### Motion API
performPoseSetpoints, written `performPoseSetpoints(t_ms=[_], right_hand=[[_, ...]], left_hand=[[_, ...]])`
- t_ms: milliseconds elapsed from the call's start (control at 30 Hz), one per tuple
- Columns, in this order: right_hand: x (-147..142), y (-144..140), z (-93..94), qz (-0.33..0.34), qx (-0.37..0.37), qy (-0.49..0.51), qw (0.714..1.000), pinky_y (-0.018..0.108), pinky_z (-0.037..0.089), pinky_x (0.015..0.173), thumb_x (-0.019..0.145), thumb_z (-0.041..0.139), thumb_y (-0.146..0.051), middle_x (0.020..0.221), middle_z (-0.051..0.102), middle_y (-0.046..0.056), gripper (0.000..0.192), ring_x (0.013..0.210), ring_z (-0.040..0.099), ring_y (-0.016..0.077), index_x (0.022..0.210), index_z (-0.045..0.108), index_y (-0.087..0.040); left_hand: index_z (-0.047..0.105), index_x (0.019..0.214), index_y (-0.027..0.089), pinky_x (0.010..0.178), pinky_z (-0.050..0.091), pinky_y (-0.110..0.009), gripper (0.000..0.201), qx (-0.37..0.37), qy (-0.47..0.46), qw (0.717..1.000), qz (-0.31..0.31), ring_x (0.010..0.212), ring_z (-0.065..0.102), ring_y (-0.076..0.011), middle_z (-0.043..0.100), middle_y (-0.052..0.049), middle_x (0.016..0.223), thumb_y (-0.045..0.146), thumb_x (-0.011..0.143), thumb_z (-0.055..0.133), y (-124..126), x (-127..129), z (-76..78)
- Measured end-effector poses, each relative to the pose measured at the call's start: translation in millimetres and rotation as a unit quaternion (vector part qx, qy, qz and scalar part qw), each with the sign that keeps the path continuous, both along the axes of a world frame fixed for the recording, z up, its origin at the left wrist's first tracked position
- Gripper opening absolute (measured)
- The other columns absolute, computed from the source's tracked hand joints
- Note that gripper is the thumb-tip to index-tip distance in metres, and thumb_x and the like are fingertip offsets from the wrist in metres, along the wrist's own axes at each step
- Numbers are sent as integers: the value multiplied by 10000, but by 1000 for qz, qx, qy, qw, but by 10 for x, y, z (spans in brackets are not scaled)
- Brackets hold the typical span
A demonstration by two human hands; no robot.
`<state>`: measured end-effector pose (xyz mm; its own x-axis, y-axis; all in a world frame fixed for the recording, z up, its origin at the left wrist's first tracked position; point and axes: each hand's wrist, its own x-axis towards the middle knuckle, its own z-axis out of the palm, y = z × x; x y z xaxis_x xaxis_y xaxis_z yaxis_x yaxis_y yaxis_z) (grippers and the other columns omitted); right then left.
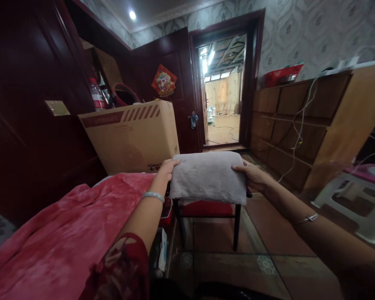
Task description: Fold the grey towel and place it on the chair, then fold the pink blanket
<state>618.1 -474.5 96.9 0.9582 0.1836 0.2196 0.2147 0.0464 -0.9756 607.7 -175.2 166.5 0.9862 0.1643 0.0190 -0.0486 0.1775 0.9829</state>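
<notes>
Left hand [168, 167] and right hand [253, 175] gripping opposite ends of folded grey towel [208, 177], laid flat atop red stool [206, 210]; cardboard box [133, 135] just behind.

A folded towel [208, 177] lies on a stool [206, 214], with the left hand [168, 168] at its left edge and the right hand [253, 175] at its right edge. A blanket [56, 233] lies left of the stool. A cardboard box [133, 135] stands behind the blanket, a bottle [96, 96] behind the box. A dresser [300, 121] stands to the right, a plastic stool [353, 204] before it.
</notes>
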Motion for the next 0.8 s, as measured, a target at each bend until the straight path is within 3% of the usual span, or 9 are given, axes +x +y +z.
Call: performPoseSetpoints(t_ms=[133, 433, 667, 733, 800], right_hand=[[68, -29, -114, -6, 28, 11, 1000, 390, 557, 744, 681, 671, -367, 1018, 723, 89, 573, 844, 688, 251, 1219, 544, -214], [131, -87, 112, -47, 1, 40, 998, 301, 494, 597, 603, 735, -382, 895, 711, 66, 511, 694, 634, 194, 1058, 635, -171], [101, -151, 77, -53, -88, -7, 995, 312, 499, 625, 664, 734, -444, 912, 706, 61, 608, 773, 641, 220, 1200, 622, -181], [120, -209, 72, -82, -132, -36, 987, 347, 514, 660, 702, 719, -466, 941, 707, 82, 643, 805, 650, 246, 1265, 603, -176], [122, -261, 94, -145, -216, -79, 962, 408, 525, 704, 738, 701, -487, 928, 704, 112, 660, 821, 653, 288, 1301, 599, -157]], left_hand=[[726, 787, 132, 713, 587, -370, 246, 16, 31, 999, 2, 738, 724, -270, 723, -90, 650, 129, 561, 822, 43, 129, -106], [667, 752, 160, 661, 502, -287, 164, 34, -23, 999, 33, 623, 625, -164, 679, -4, 654, 183, 615, 755, 48, 165, -300], [683, 748, 148, 736, 456, -276, 218, 110, -63, 991, 52, 740, 611, -184, 679, -35, 722, 221, 584, 806, 182, 135, -320], [677, 802, 149, 792, 472, -313, 239, 166, -76, 981, 66, 808, 634, -216, 691, -64, 793, 243, 615, 792, 208, 142, -310], [668, 904, 150, 871, 475, -361, 293, 265, -91, 954, 109, 910, 644, -251, 696, -97, 902, 266, 656, 773, 215, 131, -284]])
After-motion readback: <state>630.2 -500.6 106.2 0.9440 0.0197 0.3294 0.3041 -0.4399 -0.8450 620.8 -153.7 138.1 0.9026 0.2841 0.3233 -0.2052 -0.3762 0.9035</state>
